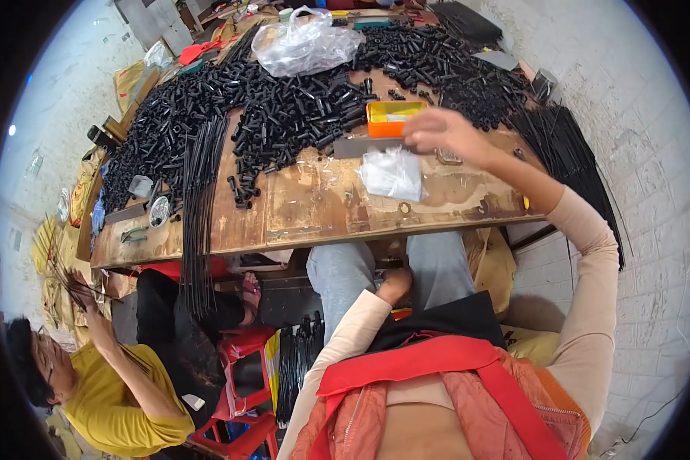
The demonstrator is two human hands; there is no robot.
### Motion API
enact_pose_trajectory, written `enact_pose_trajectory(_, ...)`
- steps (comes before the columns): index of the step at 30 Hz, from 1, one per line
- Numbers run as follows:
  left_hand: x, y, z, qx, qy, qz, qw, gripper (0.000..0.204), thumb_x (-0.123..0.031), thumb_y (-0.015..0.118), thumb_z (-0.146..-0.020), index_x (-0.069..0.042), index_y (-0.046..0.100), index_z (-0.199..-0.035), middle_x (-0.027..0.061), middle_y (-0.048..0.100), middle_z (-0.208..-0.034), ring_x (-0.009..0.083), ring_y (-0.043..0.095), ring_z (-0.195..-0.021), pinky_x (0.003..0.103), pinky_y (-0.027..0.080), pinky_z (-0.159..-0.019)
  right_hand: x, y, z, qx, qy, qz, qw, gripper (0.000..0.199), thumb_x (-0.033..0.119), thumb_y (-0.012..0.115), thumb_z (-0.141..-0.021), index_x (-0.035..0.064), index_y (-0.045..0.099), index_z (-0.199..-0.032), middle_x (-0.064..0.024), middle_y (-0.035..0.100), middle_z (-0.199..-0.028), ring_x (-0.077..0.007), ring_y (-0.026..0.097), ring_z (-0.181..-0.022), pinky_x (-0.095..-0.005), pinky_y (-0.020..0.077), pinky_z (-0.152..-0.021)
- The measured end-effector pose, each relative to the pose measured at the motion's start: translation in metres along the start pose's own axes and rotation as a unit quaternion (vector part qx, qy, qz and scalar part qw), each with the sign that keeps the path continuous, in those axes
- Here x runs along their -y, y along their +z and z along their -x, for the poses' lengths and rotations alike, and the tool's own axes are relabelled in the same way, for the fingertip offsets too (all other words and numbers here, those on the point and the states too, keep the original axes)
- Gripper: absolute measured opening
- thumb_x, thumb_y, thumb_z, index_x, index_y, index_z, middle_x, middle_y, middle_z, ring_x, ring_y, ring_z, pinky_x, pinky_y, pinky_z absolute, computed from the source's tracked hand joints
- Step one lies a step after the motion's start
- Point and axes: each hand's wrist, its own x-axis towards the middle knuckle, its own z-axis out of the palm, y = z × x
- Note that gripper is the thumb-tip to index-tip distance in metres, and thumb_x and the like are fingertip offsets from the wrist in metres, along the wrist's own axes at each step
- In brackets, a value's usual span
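My right hand is raised over the table, at the right end of an orange box with a yellow inside. Its fingers are slightly blurred, loosely bent and apart, and I see nothing in them. Just below the box lie a flat grey bar and a crumpled bundle of clear plastic bags. My left hand is low between my knees, below the table edge. Its fingers are mostly hidden, so I cannot make out whether it holds anything.
Heaps of short black tubes cover much of the wooden table. Long thin black rods hang over its front edge and right side. Green-handled pliers lie at left. A person in a yellow shirt sits at my left, holding thin rods.
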Motion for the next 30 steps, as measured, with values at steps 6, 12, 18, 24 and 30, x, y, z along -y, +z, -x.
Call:
enact_pose_trajectory(6,0.003,-0.060,0.031,0.100,0.100,0.111,0.984,0.019,-0.018,0.059,-0.083,-0.004,0.070,-0.089,0.0157,0.070,-0.084,0.0328,0.069,-0.075,0.044,0.054,-0.060,-0.001,-0.023,0.021,0.030,-0.041,0.085,0.995,0.019,0.012,0.059,-0.092,0.0018,0.063,-0.108,-0.0074,0.067,-0.103,-0.0162,0.063,-0.096,-0.0311,0.0516,-0.083)
enact_pose_trajectory(12,0.009,-0.289,0.063,0.140,0.223,0.428,0.865,0.025,-0.008,0.052,-0.091,0.000,0.062,-0.113,0.0144,0.068,-0.100,0.0253,0.066,-0.093,0.037,0.053,-0.079,-0.025,0.018,0.012,-0.018,-0.266,0.320,0.909,0.033,0.008,0.065,-0.084,0.0073,0.060,-0.117,-0.0098,0.060,-0.107,-0.0267,0.055,-0.105,-0.0347,0.0425,-0.094)
enact_pose_trajectory(18,0.048,-0.372,-0.002,-0.204,-0.079,0.509,0.832,0.019,-0.008,0.053,-0.096,-0.002,0.065,-0.110,0.0044,0.065,-0.076,0.0073,0.057,-0.064,0.021,0.043,-0.057,-0.052,0.028,-0.007,-0.001,-0.263,0.371,0.890,0.035,0.008,0.068,-0.079,0.0034,0.059,-0.112,-0.0092,0.056,-0.096,-0.0282,0.052,-0.097,-0.0391,0.0445,-0.086)
enact_pose_trajectory(24,0.052,-0.373,-0.027,-0.379,0.031,0.187,0.906,0.025,0.008,0.054,-0.082,-0.005,0.066,-0.100,0.0027,0.064,-0.090,0.0161,0.055,-0.082,0.026,0.044,-0.068,-0.042,0.015,0.025,-0.032,-0.336,0.431,0.837,0.017,0.009,0.068,-0.077,0.0037,0.064,-0.093,-0.0070,0.056,-0.089,-0.0244,0.054,-0.084,-0.0374,0.0457,-0.075)
enact_pose_trajectory(30,0.037,-0.363,-0.028,-0.228,0.161,0.218,0.935,0.043,0.011,0.051,-0.069,-0.004,0.056,-0.109,0.0146,0.057,-0.102,0.0317,0.048,-0.106,0.037,0.045,-0.083,-0.048,0.022,0.025,-0.006,-0.396,0.443,0.804,0.019,0.010,0.065,-0.074,0.0034,0.062,-0.091,-0.0079,0.058,-0.094,-0.0261,0.056,-0.093,-0.0357,0.0468,-0.080)
